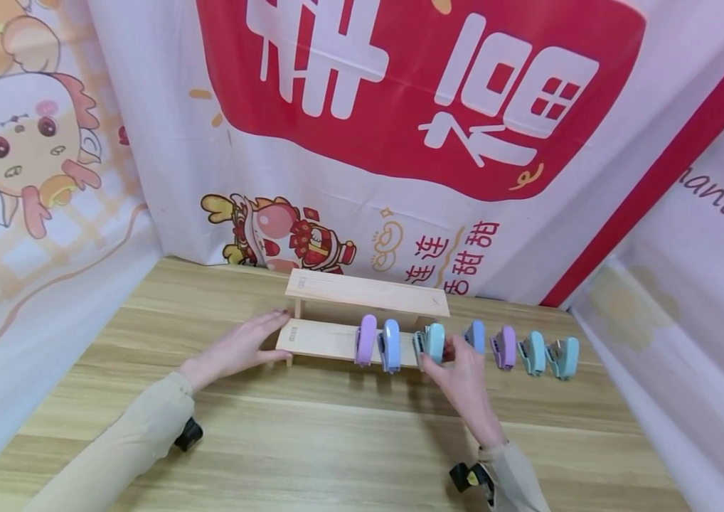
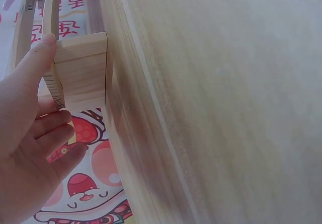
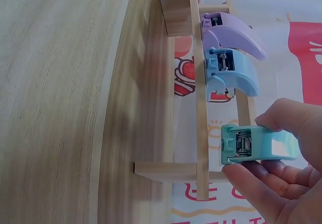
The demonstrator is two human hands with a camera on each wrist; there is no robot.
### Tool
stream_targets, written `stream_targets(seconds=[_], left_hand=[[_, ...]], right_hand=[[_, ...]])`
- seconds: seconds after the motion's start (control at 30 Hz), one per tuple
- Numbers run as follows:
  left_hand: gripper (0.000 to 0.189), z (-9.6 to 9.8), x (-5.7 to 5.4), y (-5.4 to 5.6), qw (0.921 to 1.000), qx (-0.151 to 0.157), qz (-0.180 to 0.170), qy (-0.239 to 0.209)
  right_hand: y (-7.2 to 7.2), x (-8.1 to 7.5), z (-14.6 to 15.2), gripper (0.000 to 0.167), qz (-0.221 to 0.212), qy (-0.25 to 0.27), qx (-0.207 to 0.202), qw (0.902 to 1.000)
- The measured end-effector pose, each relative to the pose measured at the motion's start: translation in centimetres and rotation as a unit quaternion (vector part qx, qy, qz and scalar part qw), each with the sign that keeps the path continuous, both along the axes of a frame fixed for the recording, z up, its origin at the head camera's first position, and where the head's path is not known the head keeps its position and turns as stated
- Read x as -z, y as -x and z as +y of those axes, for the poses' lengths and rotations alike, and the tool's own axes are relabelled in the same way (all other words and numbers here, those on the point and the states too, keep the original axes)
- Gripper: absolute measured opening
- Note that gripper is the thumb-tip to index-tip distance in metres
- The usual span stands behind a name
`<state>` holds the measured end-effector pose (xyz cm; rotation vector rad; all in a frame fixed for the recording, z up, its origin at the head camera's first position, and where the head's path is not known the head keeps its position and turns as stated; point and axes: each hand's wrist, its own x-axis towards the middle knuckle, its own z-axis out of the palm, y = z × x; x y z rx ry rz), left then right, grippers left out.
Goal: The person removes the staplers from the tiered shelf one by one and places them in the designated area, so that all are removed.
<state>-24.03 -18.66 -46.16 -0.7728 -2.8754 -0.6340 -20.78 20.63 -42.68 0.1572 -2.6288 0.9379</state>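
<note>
A two-step wooden shelf [image 1: 330,340] stands on the table. My left hand [image 1: 249,346] holds the left end of its lower board, thumb at the front edge and fingers toward the back, as the left wrist view [image 2: 35,133] shows. My right hand [image 1: 462,373] pinches a teal stapler [image 3: 259,143] between thumb and fingers, just over the right end of the lower board, with a small gap showing in the right wrist view. A purple stapler [image 1: 365,340] and a blue stapler [image 1: 390,345] stand side by side on that board, left of the teal one.
Right of the shelf, a row of staplers stands on the wooden table [image 1: 311,441]: a blue one [image 1: 476,336], a purple one [image 1: 503,347] and two teal ones [image 1: 533,353]. The shelf's upper board [image 1: 368,290] rises behind, near a printed cloth [image 1: 349,171].
</note>
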Motion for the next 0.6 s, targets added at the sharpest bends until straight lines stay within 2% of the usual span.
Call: stream_targets(seconds=[0.6], left_hand=[[0.080, 0.1, 0.1, 0.1, 0.9999, -0.002, 0.014, -0.002]], right_hand=[[-1.7, -0.5, 3.3, 0.035, -0.021, -0.009, 0.040, 0.9989]])
